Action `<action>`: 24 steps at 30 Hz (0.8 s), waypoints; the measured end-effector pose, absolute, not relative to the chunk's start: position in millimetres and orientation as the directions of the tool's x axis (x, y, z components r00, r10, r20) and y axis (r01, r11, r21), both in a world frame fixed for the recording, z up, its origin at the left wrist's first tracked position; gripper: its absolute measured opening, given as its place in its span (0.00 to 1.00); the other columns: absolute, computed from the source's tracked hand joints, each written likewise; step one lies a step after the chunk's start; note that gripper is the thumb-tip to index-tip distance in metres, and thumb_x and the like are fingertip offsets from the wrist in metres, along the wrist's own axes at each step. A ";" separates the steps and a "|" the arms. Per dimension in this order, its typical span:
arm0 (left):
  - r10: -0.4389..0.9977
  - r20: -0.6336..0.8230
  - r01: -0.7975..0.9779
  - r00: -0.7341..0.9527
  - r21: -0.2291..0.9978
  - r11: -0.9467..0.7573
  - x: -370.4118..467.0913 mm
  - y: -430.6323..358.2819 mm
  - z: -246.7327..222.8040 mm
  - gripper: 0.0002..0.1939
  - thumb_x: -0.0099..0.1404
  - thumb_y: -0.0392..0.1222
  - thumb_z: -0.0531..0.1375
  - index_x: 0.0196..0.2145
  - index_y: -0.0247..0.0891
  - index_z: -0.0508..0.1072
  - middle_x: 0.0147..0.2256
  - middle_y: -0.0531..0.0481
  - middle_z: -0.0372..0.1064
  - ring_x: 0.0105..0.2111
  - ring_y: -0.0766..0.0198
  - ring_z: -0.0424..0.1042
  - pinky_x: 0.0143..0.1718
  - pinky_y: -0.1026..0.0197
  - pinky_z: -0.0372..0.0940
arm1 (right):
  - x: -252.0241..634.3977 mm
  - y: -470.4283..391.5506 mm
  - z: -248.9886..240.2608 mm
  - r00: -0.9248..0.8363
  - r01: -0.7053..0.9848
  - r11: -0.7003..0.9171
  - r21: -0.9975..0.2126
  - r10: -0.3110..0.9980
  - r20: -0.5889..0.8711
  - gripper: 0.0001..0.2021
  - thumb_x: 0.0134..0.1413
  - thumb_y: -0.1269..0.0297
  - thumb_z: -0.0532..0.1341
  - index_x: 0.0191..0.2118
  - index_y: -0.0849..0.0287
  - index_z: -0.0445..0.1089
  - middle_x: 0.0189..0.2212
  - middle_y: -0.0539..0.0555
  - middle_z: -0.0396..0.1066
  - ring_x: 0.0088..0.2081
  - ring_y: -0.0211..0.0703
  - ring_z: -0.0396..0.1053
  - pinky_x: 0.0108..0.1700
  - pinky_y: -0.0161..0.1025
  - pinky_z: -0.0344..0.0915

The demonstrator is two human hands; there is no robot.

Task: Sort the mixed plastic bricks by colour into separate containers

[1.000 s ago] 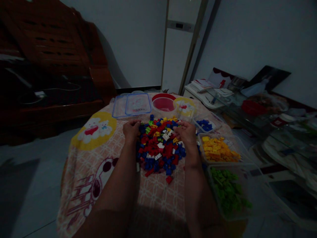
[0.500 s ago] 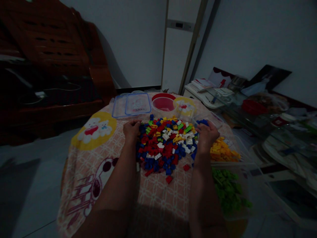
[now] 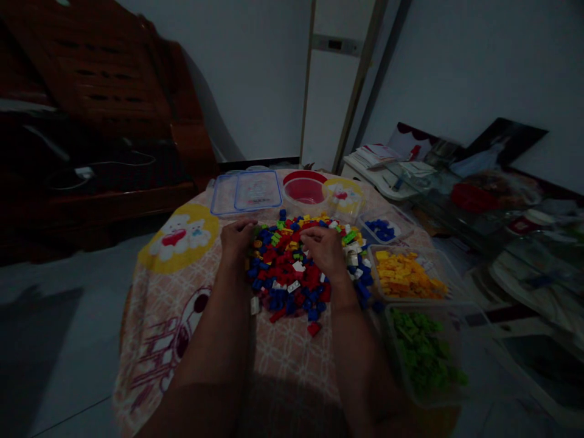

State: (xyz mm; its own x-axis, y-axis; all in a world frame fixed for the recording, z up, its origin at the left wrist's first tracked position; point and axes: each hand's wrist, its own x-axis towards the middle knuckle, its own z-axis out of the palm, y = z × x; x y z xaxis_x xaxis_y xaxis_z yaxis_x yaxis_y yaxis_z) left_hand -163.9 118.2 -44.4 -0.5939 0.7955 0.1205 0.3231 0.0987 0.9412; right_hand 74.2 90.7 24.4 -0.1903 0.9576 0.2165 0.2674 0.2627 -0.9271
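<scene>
Brick pile (image 3: 283, 275) under right hand (image 3: 325, 248), nearer its middle; left hand (image 3: 236, 241) at left edge. Fingers narrow, both; holding brick: cannot tell.

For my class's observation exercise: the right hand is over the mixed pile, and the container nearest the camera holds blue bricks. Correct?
Not quite: the head view shows green bricks in that container. The right hand is over the mixed pile.

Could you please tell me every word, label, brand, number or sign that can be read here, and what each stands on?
No text can be read.
Blue-rimmed lid: faint print, too small and blurred.
Papers: reddish marks, too blurred.
Tall white cabinet: dark panel, no legible characters.
Tablecloth: printed pictures, no readable words.
</scene>
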 end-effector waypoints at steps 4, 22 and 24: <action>0.852 0.119 0.241 -0.511 0.970 0.009 -153.2 120.7 -41.8 0.13 0.52 0.42 0.61 0.33 0.37 0.84 0.35 0.46 0.81 0.40 0.55 0.77 0.45 0.58 0.69 | 48.0 74.4 31.1 -0.412 0.461 0.398 -0.793 0.888 0.205 0.08 0.56 0.70 0.62 0.35 0.58 0.80 0.30 0.51 0.80 0.35 0.43 0.77 0.40 0.35 0.69; 0.840 -0.086 -0.202 -0.536 0.979 -0.028 -148.0 122.0 -40.3 0.13 0.46 0.43 0.67 0.30 0.33 0.81 0.30 0.47 0.78 0.35 0.59 0.75 0.38 0.61 0.68 | -11.3 28.7 5.8 -0.637 0.741 0.618 -0.262 0.771 0.017 0.12 0.65 0.68 0.55 0.42 0.59 0.76 0.39 0.61 0.81 0.42 0.49 0.79 0.39 0.39 0.69; 0.843 -0.081 -0.203 -0.532 0.979 -0.034 -148.9 122.1 -42.0 0.14 0.46 0.43 0.66 0.31 0.33 0.81 0.31 0.46 0.78 0.34 0.59 0.75 0.37 0.61 0.68 | -7.5 31.2 9.0 -0.627 0.724 0.597 -0.345 0.779 0.031 0.09 0.64 0.65 0.58 0.40 0.57 0.77 0.39 0.59 0.81 0.42 0.48 0.78 0.40 0.38 0.68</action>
